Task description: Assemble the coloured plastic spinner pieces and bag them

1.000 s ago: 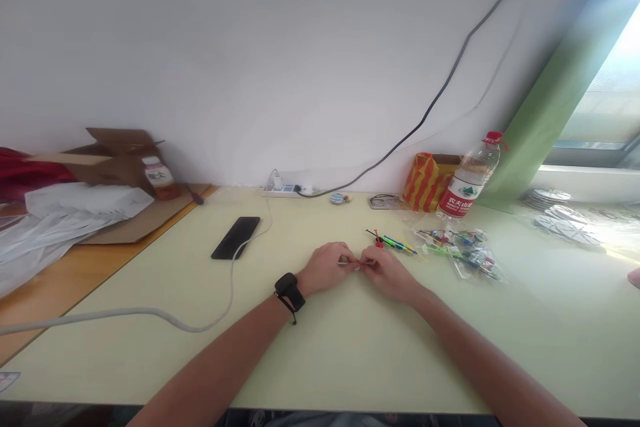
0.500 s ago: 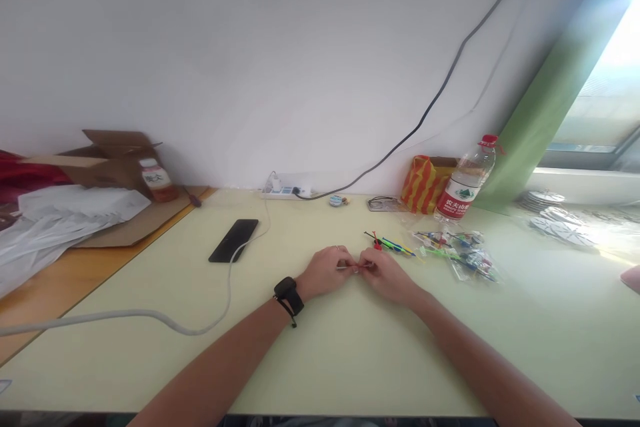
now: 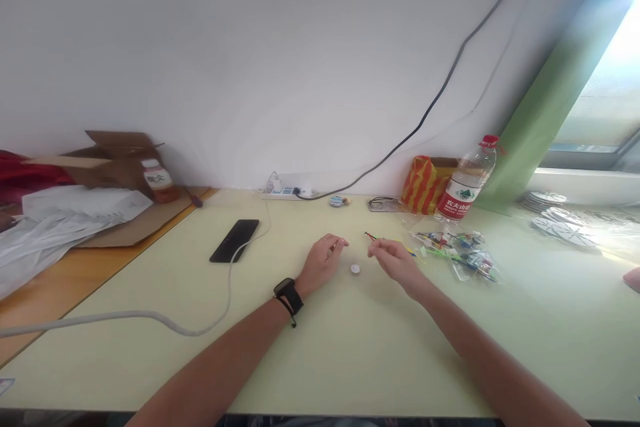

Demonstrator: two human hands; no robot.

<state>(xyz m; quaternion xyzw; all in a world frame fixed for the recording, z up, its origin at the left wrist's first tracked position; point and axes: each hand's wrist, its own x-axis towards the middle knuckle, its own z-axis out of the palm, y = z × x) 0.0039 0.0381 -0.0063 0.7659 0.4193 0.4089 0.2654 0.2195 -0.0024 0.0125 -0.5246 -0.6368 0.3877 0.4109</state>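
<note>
Between my hands a small round white piece (image 3: 355, 269) lies on the pale table (image 3: 320, 360). My left hand (image 3: 323, 263), with a black watch (image 3: 289, 295) on the wrist, is to the left of that piece; thumb and fingertips are pinched close together, and anything between them is too small to name. My right hand (image 3: 397, 265) is over the near side of some thin coloured parts (image 3: 371, 235), which it partly covers. Its fingers are bent together, and whether they grip anything is hidden.
Plastic bags of coloured parts (image 3: 470, 257) lie to the right, before a large water bottle (image 3: 457, 190) and a striped bag (image 3: 421, 185). A black phone (image 3: 234, 241) and white cable (image 3: 165, 320) are on the left. A power strip (image 3: 285, 191) stands at the wall.
My hands, which were together at the centre, have come apart. The small round white piece now shows on the table, and my right hand has moved right over the coloured parts.
</note>
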